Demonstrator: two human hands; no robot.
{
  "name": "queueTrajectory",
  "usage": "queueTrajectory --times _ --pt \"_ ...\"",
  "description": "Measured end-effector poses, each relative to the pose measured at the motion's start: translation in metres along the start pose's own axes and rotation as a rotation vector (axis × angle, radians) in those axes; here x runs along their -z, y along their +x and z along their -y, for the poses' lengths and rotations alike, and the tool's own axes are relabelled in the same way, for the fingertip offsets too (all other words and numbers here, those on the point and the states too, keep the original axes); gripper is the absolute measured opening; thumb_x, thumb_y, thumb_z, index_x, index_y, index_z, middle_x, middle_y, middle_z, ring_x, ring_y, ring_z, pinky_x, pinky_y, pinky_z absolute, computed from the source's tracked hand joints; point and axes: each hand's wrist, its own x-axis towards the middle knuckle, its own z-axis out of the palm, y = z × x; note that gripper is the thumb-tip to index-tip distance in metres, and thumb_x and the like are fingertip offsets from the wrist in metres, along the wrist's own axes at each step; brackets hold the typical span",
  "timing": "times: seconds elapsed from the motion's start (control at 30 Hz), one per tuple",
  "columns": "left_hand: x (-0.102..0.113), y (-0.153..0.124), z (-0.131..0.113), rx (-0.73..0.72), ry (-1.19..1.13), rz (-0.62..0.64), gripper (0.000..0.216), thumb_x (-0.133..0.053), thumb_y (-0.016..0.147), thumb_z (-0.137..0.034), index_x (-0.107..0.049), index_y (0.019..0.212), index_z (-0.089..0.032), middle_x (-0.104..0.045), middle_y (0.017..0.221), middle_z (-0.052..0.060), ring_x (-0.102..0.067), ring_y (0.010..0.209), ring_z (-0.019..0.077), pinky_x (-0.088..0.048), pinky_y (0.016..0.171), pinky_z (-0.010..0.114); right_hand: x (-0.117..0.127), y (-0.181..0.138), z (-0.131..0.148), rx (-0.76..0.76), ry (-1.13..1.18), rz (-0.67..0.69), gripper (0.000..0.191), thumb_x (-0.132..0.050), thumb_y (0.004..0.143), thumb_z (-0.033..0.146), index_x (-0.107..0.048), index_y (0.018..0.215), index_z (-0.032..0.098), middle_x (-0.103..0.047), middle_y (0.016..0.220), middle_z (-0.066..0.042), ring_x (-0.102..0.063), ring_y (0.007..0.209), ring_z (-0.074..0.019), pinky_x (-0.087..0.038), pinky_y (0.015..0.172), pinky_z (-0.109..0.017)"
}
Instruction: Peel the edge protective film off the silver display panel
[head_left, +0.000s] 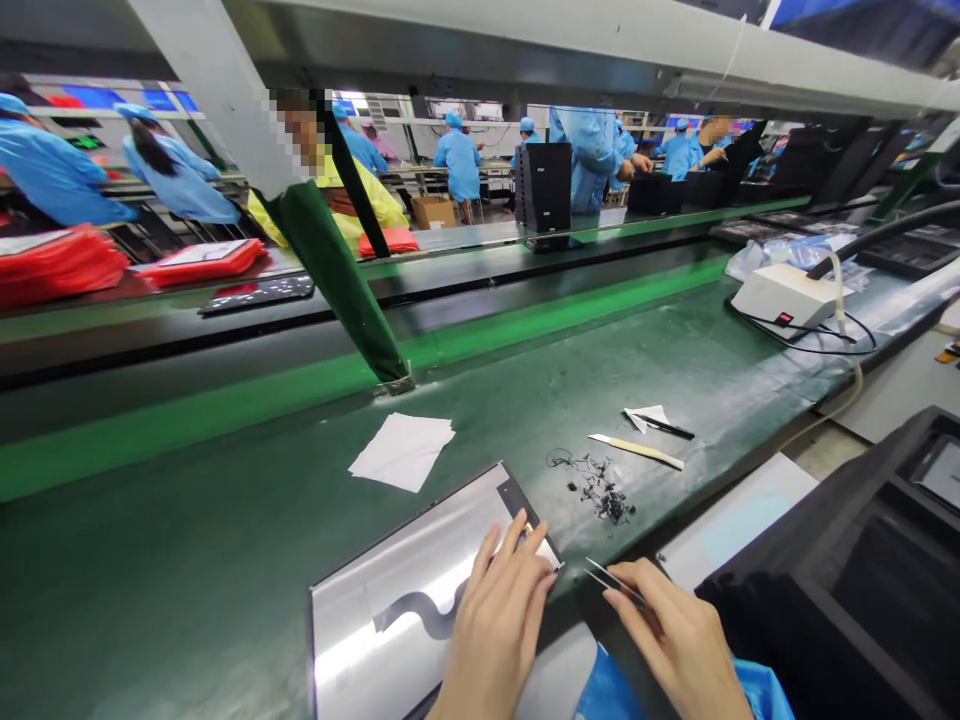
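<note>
Fig.: my hands at near edge of green table [187, 560]. L hand [499, 630] rests flat, fingers together, on right end of silver panel [390, 590] w/ black flex strip [420, 610]; fingertips by its top-right corner. R hand [679, 640] pinched on thin tweezers [611, 578], tips pointing toward panel, just beside it. Beyond: pile of black scraps [600, 490], white sheets [403, 450], cream-handled blade [636, 451], black pen on paper scrap [664, 425]. Far right: white box w/ cables [780, 295]. Behind conveyor: workers in blue coats [459, 160].
</note>
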Motion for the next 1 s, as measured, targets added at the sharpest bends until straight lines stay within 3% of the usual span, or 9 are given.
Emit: queueTrajectory --times 0.2,0.47,0.6,0.67,0.83,0.9,1.0 --pt "0.01 -0.011 0.002 -0.179 0.073 0.01 0.024 -0.046 0.096 -0.003 -0.063 0.109 -0.016 -0.069 0.129 0.01 -0.057 0.13 0.0259 -0.044 0.114 0.042 -0.004 0.005 0.001 0.033 -0.022 -0.053 0.022 -0.044 0.104 0.033 -0.062 0.096 0.024 -0.071 0.075 -0.001 -0.073 0.065 -0.0159 -0.055 0.058 -0.019" --pt "0.034 -0.018 0.013 -0.304 -0.018 0.186 0.023 -0.046 0.097 -0.002 -0.064 0.105 -0.014 -0.069 0.128 0.01 -0.056 0.131 0.0246 -0.029 0.121 0.044 -0.005 0.0 -0.002 0.155 0.023 0.064 0.015 -0.044 0.101 0.018 -0.056 0.094 0.024 -0.067 0.078 -0.001 -0.068 0.063 -0.0146 -0.051 0.058 -0.021" --pt "0.031 -0.013 0.005 -0.195 -0.072 0.1 0.02 -0.048 0.099 -0.007 -0.062 0.11 -0.014 -0.072 0.122 0.01 -0.057 0.13 0.0228 -0.033 0.12 0.043 -0.008 0.0 -0.003 0.177 0.092 0.08 0.012 -0.047 0.1 0.017 -0.055 0.094 0.024 -0.066 0.077 0.0 -0.067 0.062 -0.0142 -0.051 0.06 -0.021" --pt "0.027 -0.005 -0.003 -0.107 -0.069 0.067 0.019 -0.05 0.1 -0.013 -0.061 0.115 -0.014 -0.067 0.131 0.013 -0.05 0.137 0.0268 -0.039 0.116 0.048 -0.009 0.001 -0.001 0.168 0.135 0.07 0.01 -0.049 0.099 0.016 -0.055 0.096 0.024 -0.067 0.078 -0.001 -0.068 0.064 -0.0142 -0.052 0.061 -0.02" --pt "0.021 0.023 -0.018 -0.068 -0.089 0.162 0.025 -0.046 0.096 -0.006 -0.065 0.088 -0.02 -0.052 0.148 0.008 -0.028 0.148 0.0339 -0.034 0.112 0.067 -0.003 0.004 -0.002 0.188 0.185 0.03 0.011 -0.05 0.1 0.016 -0.057 0.098 0.024 -0.07 0.082 -0.002 -0.07 0.067 -0.0145 -0.055 0.062 -0.02" --pt "0.022 0.032 -0.018 -0.014 -0.122 0.182 0.026 -0.045 0.098 -0.007 -0.063 0.083 -0.021 -0.055 0.146 0.007 -0.026 0.149 0.0333 -0.032 0.113 0.069 0.003 0.002 -0.006 0.177 0.193 0.008 0.012 -0.05 0.1 0.017 -0.058 0.099 0.025 -0.071 0.084 -0.003 -0.071 0.068 -0.0146 -0.055 0.063 -0.019" --pt "0.02 0.043 -0.014 0.107 -0.126 0.116 0.025 -0.042 0.101 -0.013 -0.059 0.083 -0.02 -0.058 0.143 0.009 -0.031 0.147 0.0333 -0.032 0.112 0.07 0.01 -0.006 -0.016 0.111 0.188 -0.018 0.011 -0.05 0.1 0.018 -0.059 0.098 0.025 -0.072 0.085 -0.004 -0.072 0.071 -0.0159 -0.056 0.063 -0.019"
